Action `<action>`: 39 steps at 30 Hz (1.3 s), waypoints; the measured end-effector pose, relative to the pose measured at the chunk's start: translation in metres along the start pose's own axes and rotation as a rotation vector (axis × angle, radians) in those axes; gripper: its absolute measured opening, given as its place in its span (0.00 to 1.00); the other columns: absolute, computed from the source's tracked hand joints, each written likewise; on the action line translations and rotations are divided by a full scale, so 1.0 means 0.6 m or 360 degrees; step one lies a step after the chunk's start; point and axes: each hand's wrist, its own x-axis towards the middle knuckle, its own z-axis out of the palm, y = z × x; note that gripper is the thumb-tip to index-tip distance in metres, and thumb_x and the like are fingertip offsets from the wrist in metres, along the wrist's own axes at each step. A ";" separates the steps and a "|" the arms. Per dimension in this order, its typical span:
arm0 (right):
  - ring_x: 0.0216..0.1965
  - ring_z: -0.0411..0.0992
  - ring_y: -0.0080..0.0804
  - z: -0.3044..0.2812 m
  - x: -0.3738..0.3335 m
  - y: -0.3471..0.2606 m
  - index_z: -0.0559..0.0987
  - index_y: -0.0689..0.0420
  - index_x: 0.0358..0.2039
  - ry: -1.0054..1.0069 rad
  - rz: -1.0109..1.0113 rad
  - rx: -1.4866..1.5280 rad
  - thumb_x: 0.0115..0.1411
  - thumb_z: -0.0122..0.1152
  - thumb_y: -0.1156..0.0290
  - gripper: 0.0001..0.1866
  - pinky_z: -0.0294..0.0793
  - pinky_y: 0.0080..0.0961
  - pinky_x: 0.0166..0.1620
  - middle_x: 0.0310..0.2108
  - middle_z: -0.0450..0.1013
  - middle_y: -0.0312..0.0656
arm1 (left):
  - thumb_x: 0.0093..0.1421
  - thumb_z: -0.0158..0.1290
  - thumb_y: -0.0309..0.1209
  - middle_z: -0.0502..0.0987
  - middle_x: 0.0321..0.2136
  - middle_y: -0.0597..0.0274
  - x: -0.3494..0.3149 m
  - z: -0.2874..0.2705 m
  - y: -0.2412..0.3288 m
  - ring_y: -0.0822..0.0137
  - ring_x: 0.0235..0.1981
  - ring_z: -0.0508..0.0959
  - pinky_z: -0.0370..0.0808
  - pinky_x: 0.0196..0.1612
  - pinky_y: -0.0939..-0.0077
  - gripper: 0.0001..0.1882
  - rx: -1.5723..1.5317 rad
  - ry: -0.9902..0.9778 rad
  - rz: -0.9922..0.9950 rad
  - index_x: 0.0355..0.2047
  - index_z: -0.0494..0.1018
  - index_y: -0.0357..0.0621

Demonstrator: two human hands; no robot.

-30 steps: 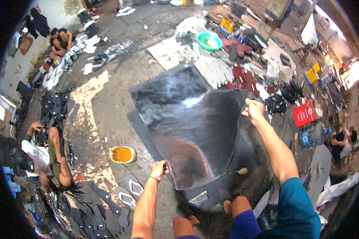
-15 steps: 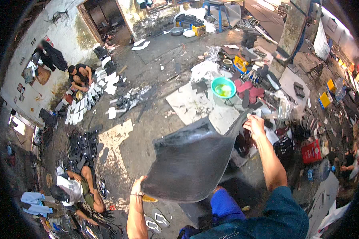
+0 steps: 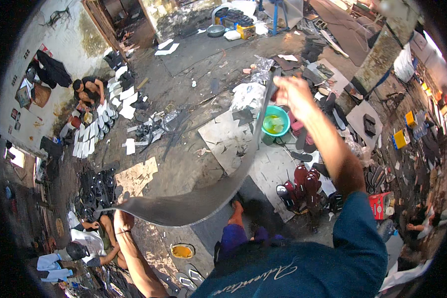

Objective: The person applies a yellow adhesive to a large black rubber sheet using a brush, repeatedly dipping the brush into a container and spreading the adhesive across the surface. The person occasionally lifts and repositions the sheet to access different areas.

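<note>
A large, flexible black sheet, which looks like rubber, hangs in a sagging curve between my two hands. Closed on its left end is my left hand, low on the left. My right hand is raised higher and farther out, pinching the opposite end near a turquoise basin of yellowish liquid. Below the sheet, another dark sheet lies on the floor by my bare foot.
Dark red sandals and a red box are at right. An orange-yellow container stands near white-strapped sandals. One person sits at lower left, another beside pale sole-shaped pieces. A concrete pillar rises at upper right.
My right hand has swung up and away with its end of the sheet, and my left hand has moved left. The sheet has turned from broadside to a narrow, sagging curve, uncovering floor and sandals.
</note>
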 end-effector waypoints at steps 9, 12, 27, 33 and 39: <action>0.25 0.72 0.25 0.244 0.337 -0.151 0.80 0.63 0.33 -0.0341 -0.0162 -0.0110 0.58 0.67 0.69 0.10 0.76 0.23 0.31 0.26 0.74 0.39 | 0.63 0.55 0.39 0.81 0.44 0.57 0.242 -0.006 0.161 0.57 0.47 0.79 0.72 0.56 0.59 0.17 0.0045 0.0086 0.0228 0.45 0.76 0.39; 0.24 0.74 0.27 0.291 0.493 -0.174 0.80 0.65 0.28 -0.0187 -0.0272 -0.0256 0.55 0.68 0.70 0.10 0.80 0.26 0.31 0.24 0.73 0.41 | 0.64 0.53 0.41 0.81 0.44 0.56 0.332 0.105 0.221 0.56 0.48 0.78 0.72 0.56 0.57 0.18 0.0154 0.0099 0.0207 0.44 0.77 0.38; 0.22 0.73 0.28 0.528 1.360 -0.134 0.78 0.60 0.22 -0.0305 -0.0454 -0.0816 0.57 0.64 0.63 0.14 0.70 0.28 0.23 0.19 0.74 0.41 | 0.68 0.47 0.34 0.74 0.51 0.46 1.030 0.555 0.502 0.55 0.54 0.74 0.68 0.63 0.63 0.20 0.0227 -0.0367 0.0642 0.51 0.69 0.27; 0.20 0.71 0.27 0.411 1.451 -0.165 0.78 0.55 0.19 -0.0225 -0.0781 -0.1243 0.59 0.61 0.60 0.16 0.67 0.28 0.22 0.16 0.72 0.39 | 0.65 0.56 0.37 0.78 0.40 0.57 1.232 0.699 0.464 0.67 0.41 0.79 0.75 0.50 0.72 0.16 0.0999 0.0046 0.0722 0.42 0.75 0.33; 0.26 0.71 0.21 0.153 1.546 0.055 0.79 0.59 0.25 -0.0228 -0.0694 -0.1592 0.62 0.63 0.60 0.15 0.71 0.22 0.27 0.22 0.72 0.36 | 0.63 0.57 0.41 0.76 0.22 0.68 1.371 0.666 0.157 0.73 0.22 0.73 0.69 0.27 0.77 0.13 0.1431 0.0290 0.0095 0.29 0.80 0.45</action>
